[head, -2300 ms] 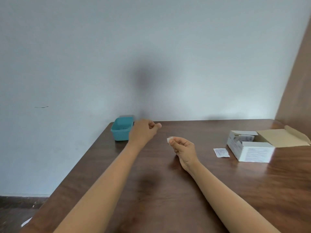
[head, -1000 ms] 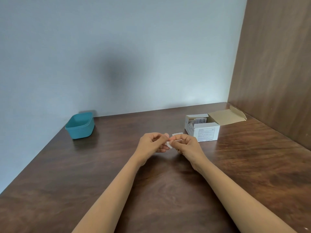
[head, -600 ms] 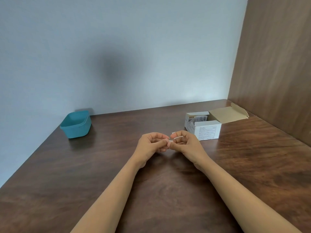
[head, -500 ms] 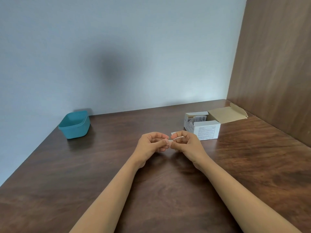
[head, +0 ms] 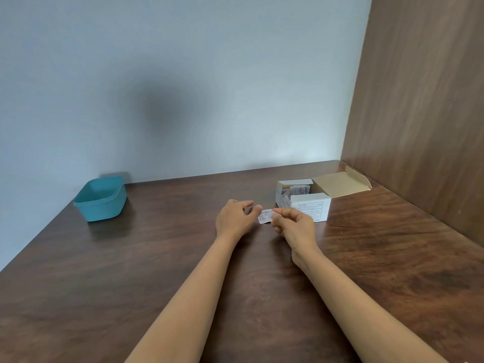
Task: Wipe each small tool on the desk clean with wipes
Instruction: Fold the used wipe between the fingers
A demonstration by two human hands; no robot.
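Observation:
A small white wipe packet (head: 264, 216) is held just above the brown desk (head: 131, 271), a little in front of the box. My right hand (head: 294, 227) pinches its right side between thumb and forefinger. My left hand (head: 234, 218) has curled fingers, and its thumb and fingertip meet the packet's upper left corner. An open white cardboard box (head: 310, 205) with more packets inside stands just behind my right hand. No small tool is in sight.
A teal plastic tub (head: 100, 199) sits at the desk's back left corner, close to the left edge. The box's tan lid flap (head: 340, 183) lies open toward a wooden side panel (head: 419, 127) on the right. A pale wall closes the back.
My left hand came over from near the teal tub to join the right on the packet. Since half a second ago the hands have drawn slightly apart and more of the packet shows.

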